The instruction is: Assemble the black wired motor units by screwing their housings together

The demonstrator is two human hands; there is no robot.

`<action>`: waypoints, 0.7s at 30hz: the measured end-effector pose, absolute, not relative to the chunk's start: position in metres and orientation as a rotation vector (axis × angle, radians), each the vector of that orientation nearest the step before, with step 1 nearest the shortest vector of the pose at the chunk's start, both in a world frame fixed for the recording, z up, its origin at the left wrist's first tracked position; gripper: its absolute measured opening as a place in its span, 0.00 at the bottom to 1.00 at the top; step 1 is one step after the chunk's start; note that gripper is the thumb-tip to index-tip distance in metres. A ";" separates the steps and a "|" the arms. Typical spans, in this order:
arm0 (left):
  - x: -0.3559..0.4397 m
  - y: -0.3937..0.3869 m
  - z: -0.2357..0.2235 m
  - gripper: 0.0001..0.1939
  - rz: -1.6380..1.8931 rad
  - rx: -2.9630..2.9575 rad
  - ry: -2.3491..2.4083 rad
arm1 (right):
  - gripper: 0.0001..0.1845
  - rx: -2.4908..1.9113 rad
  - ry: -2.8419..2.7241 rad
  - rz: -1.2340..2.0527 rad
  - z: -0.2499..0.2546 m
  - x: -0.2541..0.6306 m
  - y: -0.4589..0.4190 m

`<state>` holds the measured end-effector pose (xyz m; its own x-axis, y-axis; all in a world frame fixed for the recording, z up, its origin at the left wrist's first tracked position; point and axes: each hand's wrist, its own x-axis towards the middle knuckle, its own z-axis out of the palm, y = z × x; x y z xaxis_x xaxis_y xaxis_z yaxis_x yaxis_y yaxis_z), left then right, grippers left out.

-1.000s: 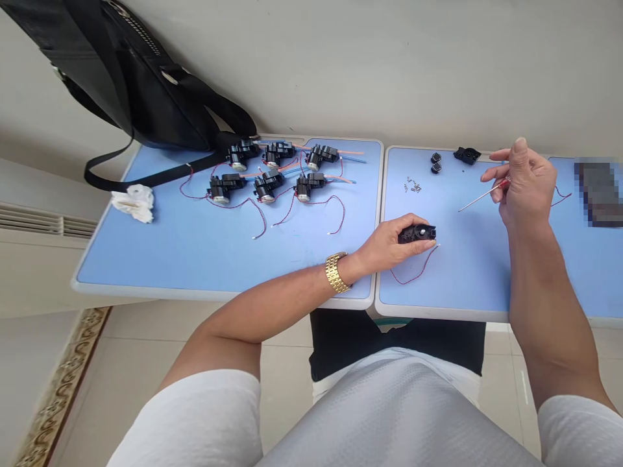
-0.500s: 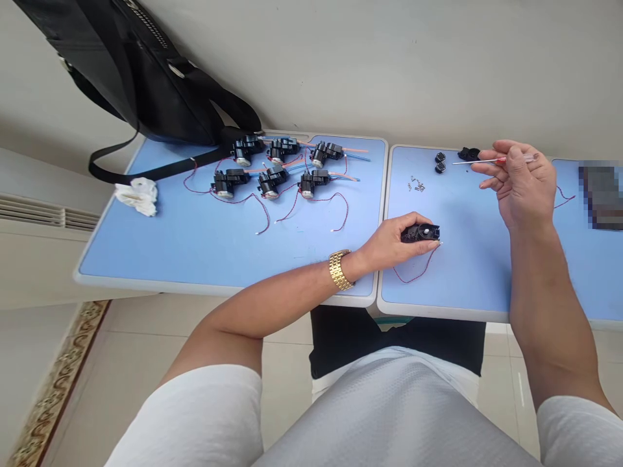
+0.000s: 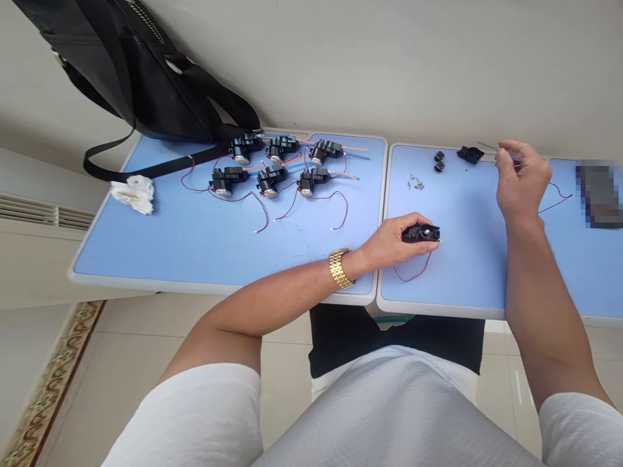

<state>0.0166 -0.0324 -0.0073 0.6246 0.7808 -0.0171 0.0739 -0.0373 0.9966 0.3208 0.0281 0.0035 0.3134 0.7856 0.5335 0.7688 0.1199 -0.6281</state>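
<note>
In my left hand (image 3: 396, 241) is a black plastic housing (image 3: 420, 233) with a pale round piece in its middle; fingers and thumb wrap its sides. A thin red wire (image 3: 413, 277) trails from it onto the blue table. My right hand (image 3: 520, 178) is raised above the table, closed round a screwdriver (image 3: 488, 146) whose thin shaft points up and left; the fingers hide most of its handle. Left of that hand lies a black plastic part (image 3: 470, 154). Two small round black pieces (image 3: 439, 161) and a scatter of small screws (image 3: 415, 183) are nearby.
Several black motor units (image 3: 272, 178) with wires and tubes stand in two rows on the left table (image 3: 195, 259). Behind are a black bag (image 3: 160, 84) with a strap and a crumpled white tissue (image 3: 134, 194). A blurred dark object (image 3: 601, 196) lies far right.
My right hand has closed further round the screwdriver, and its shaft has swung from nearly level to tilted upward, further right. My left hand holds the housing in the same place.
</note>
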 end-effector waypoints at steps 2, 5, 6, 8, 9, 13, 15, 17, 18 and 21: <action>0.016 -0.032 -0.006 0.26 0.657 1.519 0.747 | 0.14 -1.679 -1.460 0.032 0.000 0.322 0.030; 0.016 -0.033 -0.005 0.26 0.650 1.511 0.740 | 0.14 -1.728 -1.477 0.044 0.000 0.323 0.029; 0.016 -0.033 -0.005 0.26 0.649 1.510 0.739 | 0.14 -1.731 -1.479 0.043 0.001 0.323 0.029; 0.017 -0.033 -0.005 0.26 0.653 1.513 0.741 | 0.14 -1.724 -1.484 0.034 0.004 0.322 0.027; 0.017 -0.033 -0.005 0.26 0.654 1.516 0.743 | 0.14 -1.719 -1.487 0.030 0.005 0.321 0.026; 0.017 -0.032 -0.007 0.27 0.651 1.525 0.739 | 0.13 -1.721 -1.496 0.028 0.007 0.316 0.023; 0.016 -0.032 -0.007 0.26 0.650 1.525 0.735 | 0.13 -1.741 -1.491 0.035 0.007 0.314 0.022; 0.016 -0.032 -0.008 0.26 0.651 1.524 0.733 | 0.13 -1.761 -1.479 0.043 0.010 0.312 0.020; 0.016 -0.032 -0.007 0.26 0.653 1.524 0.734 | 0.13 -1.771 -1.470 0.045 0.011 0.312 0.019; 0.017 -0.032 -0.007 0.25 0.660 1.520 0.733 | 0.13 -1.795 -1.446 0.048 0.019 0.310 0.013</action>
<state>0.0166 -0.0323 -0.0069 0.6330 0.7740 -0.0146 0.0666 -0.0357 0.9971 0.3101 0.0131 0.0193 0.3422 0.8311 0.4383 0.8002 -0.0132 -0.5996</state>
